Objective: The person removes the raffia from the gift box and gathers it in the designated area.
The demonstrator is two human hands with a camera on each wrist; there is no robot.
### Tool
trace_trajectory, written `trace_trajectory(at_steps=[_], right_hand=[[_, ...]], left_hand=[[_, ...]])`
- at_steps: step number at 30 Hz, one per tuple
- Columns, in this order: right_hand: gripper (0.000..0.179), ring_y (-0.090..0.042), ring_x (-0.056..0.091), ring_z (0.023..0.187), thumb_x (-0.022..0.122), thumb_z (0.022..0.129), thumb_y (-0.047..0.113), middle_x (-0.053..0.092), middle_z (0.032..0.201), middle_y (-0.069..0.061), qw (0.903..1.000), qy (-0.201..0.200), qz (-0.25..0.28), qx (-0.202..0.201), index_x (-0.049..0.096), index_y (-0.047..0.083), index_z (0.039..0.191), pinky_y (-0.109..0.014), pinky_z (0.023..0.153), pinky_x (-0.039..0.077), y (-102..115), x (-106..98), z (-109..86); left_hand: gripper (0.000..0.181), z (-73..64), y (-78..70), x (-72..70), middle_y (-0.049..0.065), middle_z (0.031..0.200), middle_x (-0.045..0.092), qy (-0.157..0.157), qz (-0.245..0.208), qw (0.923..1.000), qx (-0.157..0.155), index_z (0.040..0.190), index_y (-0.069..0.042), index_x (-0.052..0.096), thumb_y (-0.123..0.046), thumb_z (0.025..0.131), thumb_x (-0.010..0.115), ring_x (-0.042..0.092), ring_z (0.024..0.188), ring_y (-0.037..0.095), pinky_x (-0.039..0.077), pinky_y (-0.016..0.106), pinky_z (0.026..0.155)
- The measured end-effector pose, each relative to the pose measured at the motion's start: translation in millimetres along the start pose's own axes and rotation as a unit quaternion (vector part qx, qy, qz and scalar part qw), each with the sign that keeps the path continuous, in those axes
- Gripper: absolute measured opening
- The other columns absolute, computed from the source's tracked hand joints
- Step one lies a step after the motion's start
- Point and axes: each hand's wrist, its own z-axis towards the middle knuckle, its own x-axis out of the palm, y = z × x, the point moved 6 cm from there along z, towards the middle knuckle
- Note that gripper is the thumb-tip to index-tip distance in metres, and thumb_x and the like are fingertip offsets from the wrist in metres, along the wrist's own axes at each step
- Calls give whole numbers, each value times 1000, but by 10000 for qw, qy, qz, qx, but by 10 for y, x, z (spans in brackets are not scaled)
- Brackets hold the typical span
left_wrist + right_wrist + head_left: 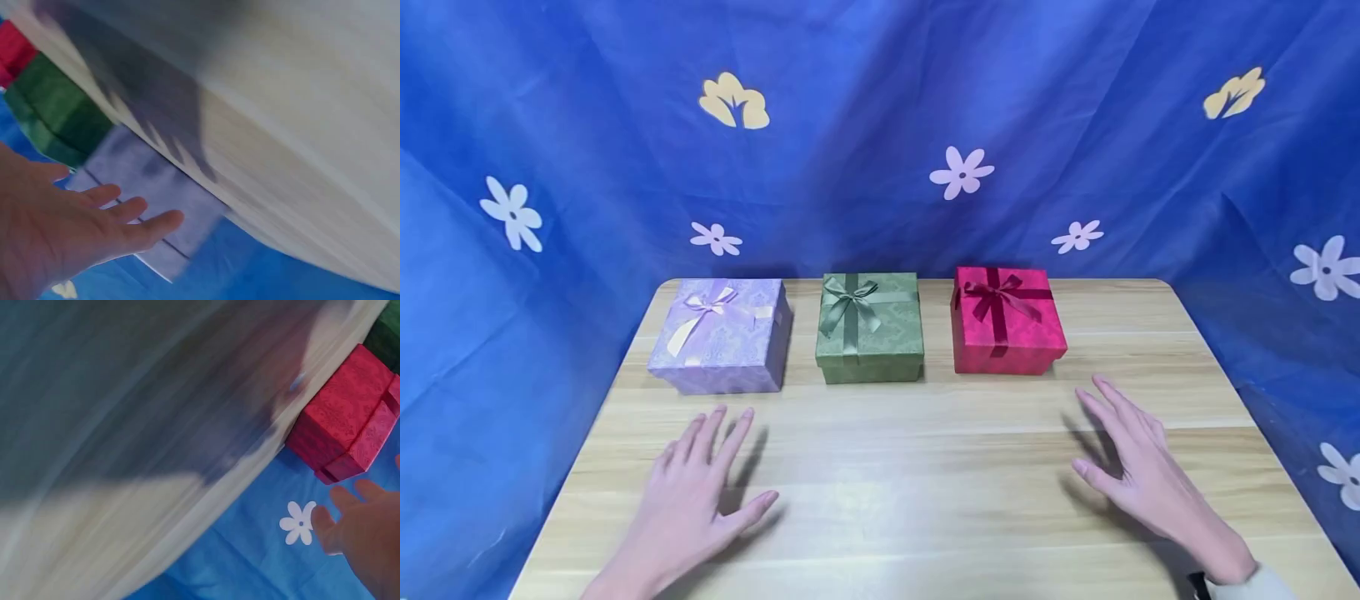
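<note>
Three lidded gift boxes with ribbon bows stand in a row along the far side of the table: a lavender box (730, 342) on the left, a green box (880, 333) in the middle and a red box (1007, 333) on the right. My left hand (688, 500), fingers spread and holding nothing, hovers in front of the lavender box; the left wrist view shows the lavender box (156, 187) beyond the fingertips. To the front right of the red box my right hand (1138, 475) is held over the table, fingers extended and empty. The red box (344, 406) also appears in the right wrist view.
The light wood table (880, 467) has rounded far corners. Behind it and along both sides hangs a blue cloth (865, 125) with white and cream flower prints. Gaps of bare tabletop separate the boxes. A dark band (1200, 586) circles my right wrist.
</note>
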Motion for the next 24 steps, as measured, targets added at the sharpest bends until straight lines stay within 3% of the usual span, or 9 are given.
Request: trace_trajectory(at_steps=[5, 9, 12, 15, 19, 20, 24], right_hand=[[90, -36, 29, 158, 83, 91, 16, 30, 176, -14, 9976, -127, 652, 187, 40, 16, 170, -67, 115, 22, -34, -38, 84], [86, -23, 27, 160, 79, 95, 9, 32, 175, -10, 9953, -152, 914, 269, 38, 14, 171, -41, 125, 23, -59, -47, 128], [80, -13, 37, 153, 74, 100, 4, 39, 171, -14, 9909, -177, 1255, 461, 37, 15, 171, -18, 119, 27, -78, -43, 138], [68, -9, 48, 145, 62, 109, 1, 45, 166, -16, 9729, -60, 2186, 758, 35, 11, 171, -16, 110, 40, -97, -17, 159], [55, -12, 56, 141, 47, 116, 1, 50, 162, -5, 9295, 66, 3535, 1051, 34, 3, 169, -25, 101, 55, -110, -2, 205], [53, -13, 57, 141, 45, 116, 1, 52, 161, -2, 9225, 48, 3712, 1062, 35, 2, 168, -28, 101, 56, -111, -12, 219], [51, -13, 61, 137, 45, 117, 3, 58, 154, 0, 9111, -186, 3968, 1100, 37, -1, 166, -30, 100, 57, -147, -65, 292]], left_hand=[[103, 142, -337, -27, 21, 166, 41, -109, -685, 9975, 159, 174, -21, 32, -60, 92, 80, 39, 149, 46, 40, 73, 104], [95, 260, -551, -1, 18, 165, 43, -23, -1069, 9940, 222, 175, -26, 28, -54, 98, 76, 42, 148, 40, 40, 70, 108], [89, 348, -711, 49, 15, 164, 46, 107, -1354, 9904, 237, 176, -28, 25, -52, 103, 72, 45, 147, 38, 40, 69, 113], [84, 446, -857, 93, 10, 161, 52, 10, -1735, 9844, 284, 174, -26, 31, -45, 104, 73, 51, 145, 35, 43, 66, 114], [73, 597, -1027, 178, 3, 151, 61, -249, -2468, 9681, 366, 168, -22, 43, -28, 104, 76, 62, 132, 28, 54, 57, 105], [70, 643, -1073, 198, 2, 149, 63, -302, -2668, 9624, 411, 167, -20, 46, -23, 104, 76, 64, 128, 27, 56, 55, 102], [64, 837, -1259, 279, 1, 145, 65, -251, -3367, 9403, 436, 163, -19, 51, -17, 104, 73, 67, 119, 27, 60, 47, 89]])
